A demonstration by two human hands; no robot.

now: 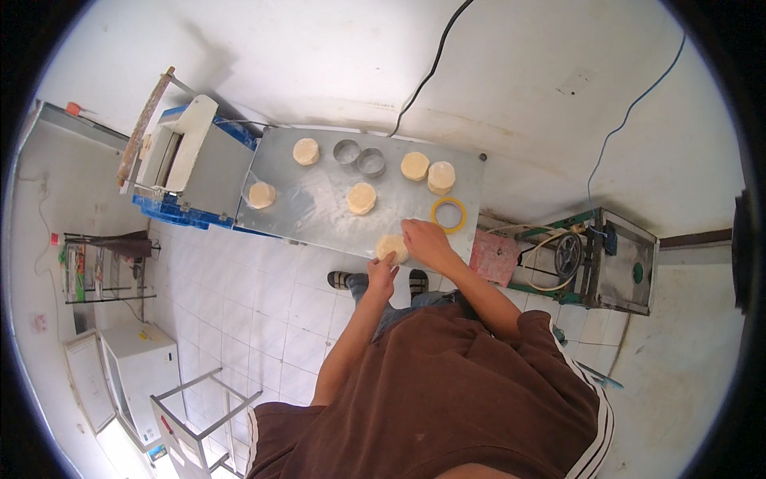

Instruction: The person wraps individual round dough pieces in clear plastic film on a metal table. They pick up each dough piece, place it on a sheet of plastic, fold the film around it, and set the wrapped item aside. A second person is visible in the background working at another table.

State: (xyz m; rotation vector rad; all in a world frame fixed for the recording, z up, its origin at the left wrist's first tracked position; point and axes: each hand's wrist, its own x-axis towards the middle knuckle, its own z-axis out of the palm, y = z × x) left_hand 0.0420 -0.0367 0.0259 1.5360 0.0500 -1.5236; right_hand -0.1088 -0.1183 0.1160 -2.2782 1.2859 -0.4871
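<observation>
A dough sheeter (179,152) stands at the left end of the metal table (299,213), followed by two pale dough stacks (261,195), two ring cutters (371,175) and a third stack (361,199); the left hand (383,273) touches the near dough stack (388,248) at the front edge, the right hand (428,243), fingers bunched, is at its right side, and whether either pinches dough I cannot tell; two more stacks (415,166) stand behind, then a yellow tape roll (436,223)

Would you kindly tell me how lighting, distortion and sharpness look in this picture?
Head view: edges bend toward a black rim; head view: the tiled floor looks bright, and a soft shadow lies on the wall above the roller machine; head view: left hand and right hand show little blur, but fine detail is too small.
</observation>
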